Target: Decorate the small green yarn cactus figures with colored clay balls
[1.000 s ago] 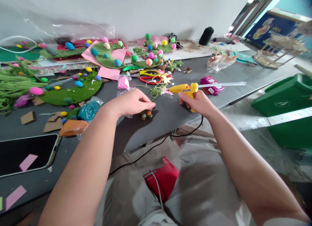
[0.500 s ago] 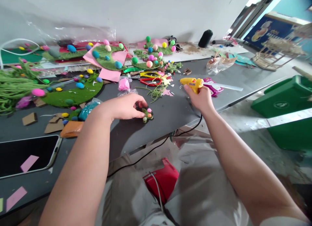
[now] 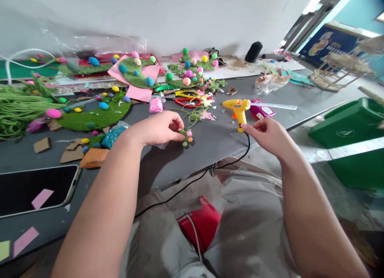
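Observation:
Between thumb and fingers, my left hand (image 3: 163, 128) pinches a small green craft piece with coloured pom-poms (image 3: 187, 137), low over the grey table. A yellow glue gun (image 3: 238, 108) rests on the table to the right, a clear glue stick (image 3: 279, 106) poking out of its back and a black cord trailing from its handle. My right hand (image 3: 267, 136) is beside the base of that handle, no longer wrapped around it. Its fingers are loosely curled and apart from the thumb, whose tip is at the handle's end; whether it touches cannot be made out.
Red-handled pliers (image 3: 188, 103) and green yarn scraps (image 3: 193, 116) lie behind my left hand. Pom-pom-covered green crescents (image 3: 96, 116) and a phone (image 3: 39, 188) are at the left. A purple packet (image 3: 261, 110) sits behind the glue gun. Green bins (image 3: 348, 122) stand right of the table.
My right hand has set the yellow glue gun down, let go of it and drawn back to the right. My left hand stays at the small pom-pom piece.

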